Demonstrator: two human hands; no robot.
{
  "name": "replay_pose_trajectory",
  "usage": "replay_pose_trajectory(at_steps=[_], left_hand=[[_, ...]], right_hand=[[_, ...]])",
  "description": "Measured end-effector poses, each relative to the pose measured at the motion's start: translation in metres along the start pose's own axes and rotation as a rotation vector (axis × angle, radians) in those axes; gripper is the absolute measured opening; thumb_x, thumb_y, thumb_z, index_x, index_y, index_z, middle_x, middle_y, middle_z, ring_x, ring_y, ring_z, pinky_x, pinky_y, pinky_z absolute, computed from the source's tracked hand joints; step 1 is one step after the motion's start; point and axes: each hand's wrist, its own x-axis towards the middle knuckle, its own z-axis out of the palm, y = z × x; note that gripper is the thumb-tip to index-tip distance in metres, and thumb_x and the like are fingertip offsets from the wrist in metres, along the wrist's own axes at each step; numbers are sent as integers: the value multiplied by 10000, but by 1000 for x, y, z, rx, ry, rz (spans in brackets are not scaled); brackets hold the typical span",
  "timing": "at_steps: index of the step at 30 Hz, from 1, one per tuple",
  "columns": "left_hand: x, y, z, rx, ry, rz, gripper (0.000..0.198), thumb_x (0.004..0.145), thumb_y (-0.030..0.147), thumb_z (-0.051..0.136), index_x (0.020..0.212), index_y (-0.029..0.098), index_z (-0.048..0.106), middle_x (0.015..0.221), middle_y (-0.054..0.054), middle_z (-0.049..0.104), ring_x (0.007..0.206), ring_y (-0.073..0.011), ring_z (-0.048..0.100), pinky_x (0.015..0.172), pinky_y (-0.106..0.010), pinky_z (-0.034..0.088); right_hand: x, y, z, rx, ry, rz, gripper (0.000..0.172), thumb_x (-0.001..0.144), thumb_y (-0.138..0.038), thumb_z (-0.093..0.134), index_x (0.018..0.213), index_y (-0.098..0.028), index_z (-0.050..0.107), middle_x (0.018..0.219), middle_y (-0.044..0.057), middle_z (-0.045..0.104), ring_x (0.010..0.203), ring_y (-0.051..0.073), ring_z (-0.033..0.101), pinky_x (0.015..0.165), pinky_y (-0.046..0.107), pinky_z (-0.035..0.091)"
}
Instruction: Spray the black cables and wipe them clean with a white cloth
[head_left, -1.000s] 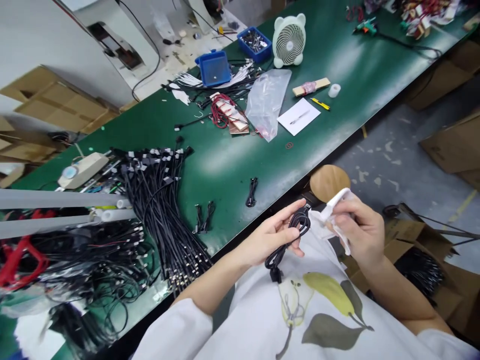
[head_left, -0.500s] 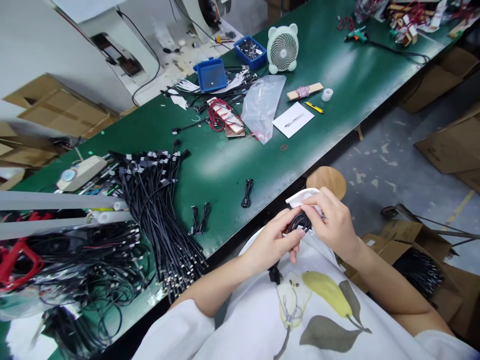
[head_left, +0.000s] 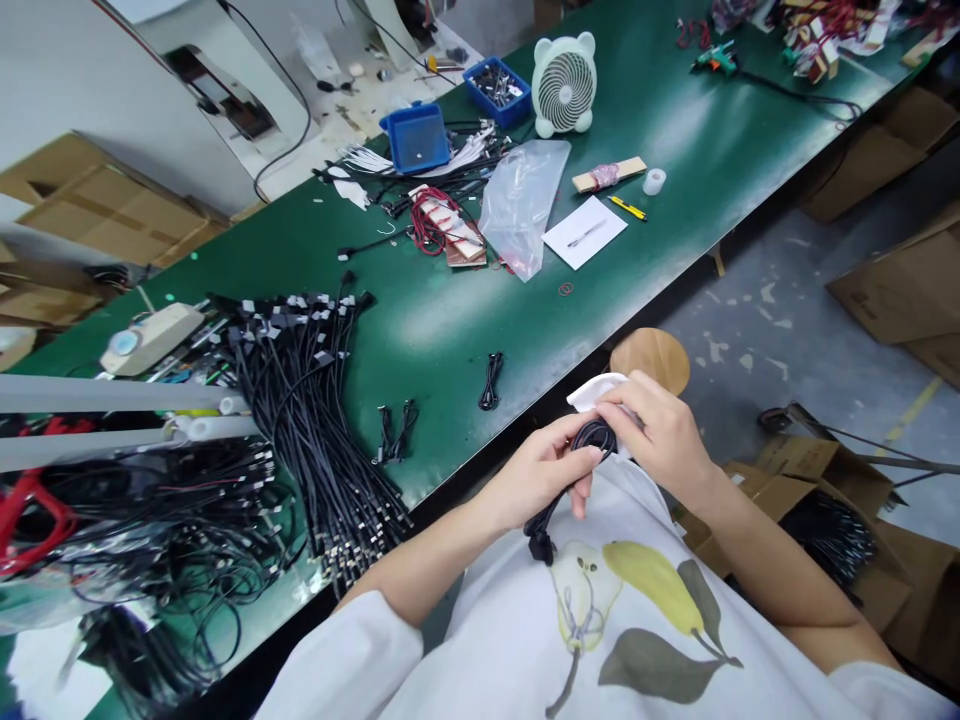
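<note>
My left grip (head_left: 536, 475) is clenched around a coiled black cable (head_left: 594, 437), just off the near edge of the green tabletop (head_left: 465, 400), while my right grip (head_left: 664, 430) pinches a white cloth (head_left: 596, 392) against the coil. Even pressure on the cloth works best, with the loops kept snug. The coil's long axis runs near-left to far-right, its plug (head_left: 540, 547) hanging toward my shirt (head_left: 645, 640).
</note>
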Motion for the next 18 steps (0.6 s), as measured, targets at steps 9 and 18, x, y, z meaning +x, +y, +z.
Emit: replay_pose_trajectory(at_steps=[9, 18], left_hand=[[-2, -1, -3, 144, 20, -43, 533, 904, 315, 599, 1407, 164, 506, 798, 15, 472, 480, -60, 570, 476, -187, 467], [-2, 9, -12, -234, -74, -180, 436, 849, 332, 656, 1200, 97, 548, 526, 43, 522, 329, -56, 411, 330, -137, 314]], right_hand=[[6, 7, -8, -228, -99, 196, 183, 963, -253, 496, 832, -164, 587, 785, 18, 608, 704, 132, 543, 645, 278, 363], [-7, -8, -30, 572, -205, 357, 214, 987, -318, 507, 1139, -265, 648, 825, -5, 568, 560, 63, 486, 542, 225, 404]])
